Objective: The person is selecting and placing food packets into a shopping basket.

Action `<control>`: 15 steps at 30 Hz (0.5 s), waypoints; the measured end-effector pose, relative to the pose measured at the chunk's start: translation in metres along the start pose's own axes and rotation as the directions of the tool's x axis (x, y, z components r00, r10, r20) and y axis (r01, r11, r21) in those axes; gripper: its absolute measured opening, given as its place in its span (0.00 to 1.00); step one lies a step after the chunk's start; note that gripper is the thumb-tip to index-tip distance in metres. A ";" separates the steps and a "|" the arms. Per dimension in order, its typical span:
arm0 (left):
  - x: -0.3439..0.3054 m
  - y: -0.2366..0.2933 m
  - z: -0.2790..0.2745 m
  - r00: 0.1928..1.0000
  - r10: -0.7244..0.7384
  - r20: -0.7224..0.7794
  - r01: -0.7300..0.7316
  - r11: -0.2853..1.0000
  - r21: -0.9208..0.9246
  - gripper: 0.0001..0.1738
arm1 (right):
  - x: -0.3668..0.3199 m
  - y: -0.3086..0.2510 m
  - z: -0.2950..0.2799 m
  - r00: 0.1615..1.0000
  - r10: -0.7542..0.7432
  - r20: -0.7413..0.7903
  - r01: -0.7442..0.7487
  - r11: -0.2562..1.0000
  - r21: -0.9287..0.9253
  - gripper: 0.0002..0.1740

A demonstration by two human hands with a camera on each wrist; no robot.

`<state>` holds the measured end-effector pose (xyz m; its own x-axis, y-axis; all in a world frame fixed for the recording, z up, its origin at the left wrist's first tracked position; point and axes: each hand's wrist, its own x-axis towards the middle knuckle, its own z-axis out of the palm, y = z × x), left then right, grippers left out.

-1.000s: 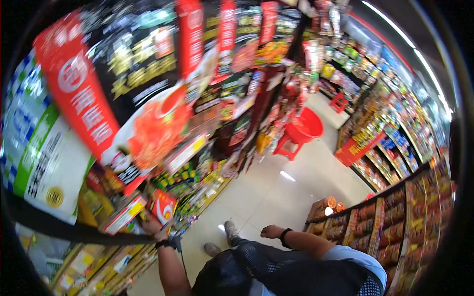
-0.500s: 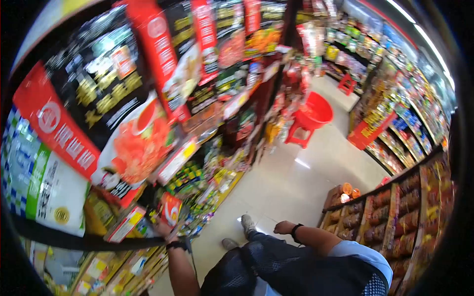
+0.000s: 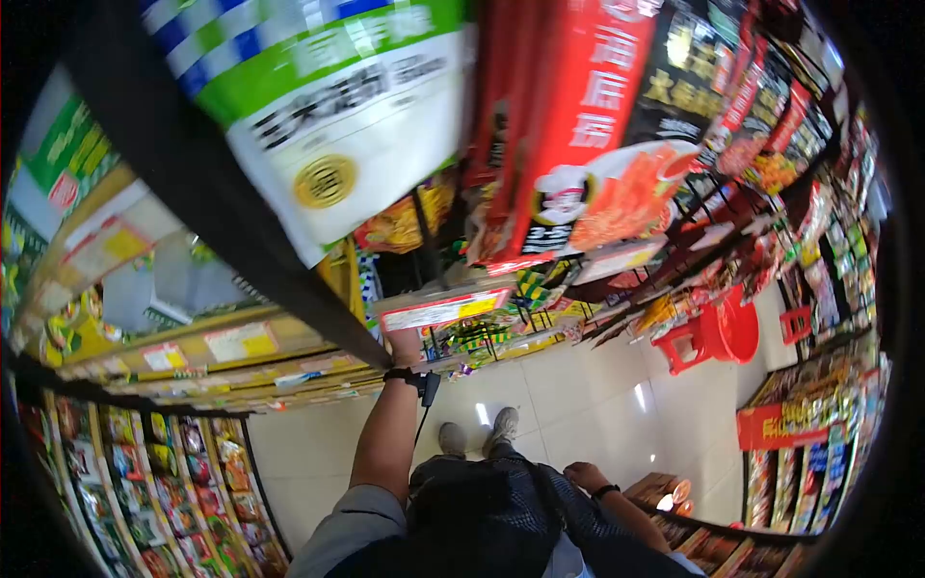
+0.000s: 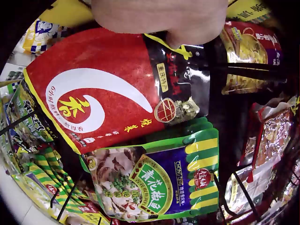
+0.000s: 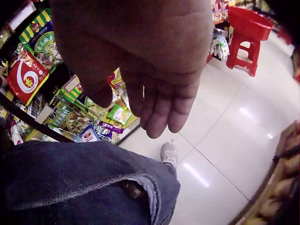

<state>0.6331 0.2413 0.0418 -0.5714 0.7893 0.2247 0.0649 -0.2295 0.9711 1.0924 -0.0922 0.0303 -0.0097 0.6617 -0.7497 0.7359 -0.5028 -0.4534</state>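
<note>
My left hand [image 3: 405, 347] reaches into the shelf, partly hidden behind a price tag [image 3: 448, 310]. In the left wrist view, that hand holds a red seasoning packet [image 4: 108, 89] with a white swirl by its upper edge; the thumb overlaps its dark end. A green-and-yellow striped fish seasoning packet [image 4: 159, 183] sits just below and partly behind it. The right wrist view shows the same red packet [image 5: 29, 78] at the far left. My right hand [image 5: 145, 70] hangs beside the leg, its fingers loose and holding nothing.
Large hanging bags, one white and green [image 3: 356, 125] and one red and black [image 3: 578, 154], crowd above the left arm. A dark shelf rail [image 3: 260, 260] slants past the wrist. A red stool [image 3: 679, 347] and basin [image 3: 737, 328] stand on the tiled floor.
The head view has swung left, so the hanging bags sit further right and nearer. The red packet, visible beside my left hand before, is now hidden from the head view.
</note>
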 end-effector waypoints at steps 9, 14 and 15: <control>-0.020 0.046 0.014 0.985 -0.045 -0.165 0.101 0.931 0.352 0.22 | 0.001 -0.021 -0.021 0.989 -0.131 0.063 0.142 0.959 -0.245 0.17; -0.059 0.049 0.007 0.963 0.108 -0.246 -0.044 0.967 0.251 0.16 | 0.023 0.002 -0.012 0.987 -0.097 0.131 0.117 0.982 -0.149 0.20; -0.067 0.051 0.003 0.963 0.102 -0.249 -0.036 0.966 0.256 0.16 | 0.026 0.000 -0.013 0.984 -0.091 0.153 0.122 0.971 -0.205 0.20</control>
<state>0.6771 0.1784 0.0760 -0.7476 0.5946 0.2959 0.2929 -0.1047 0.9504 1.1008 -0.0680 0.0171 -0.1800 0.6122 -0.7699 0.8524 -0.2935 -0.4327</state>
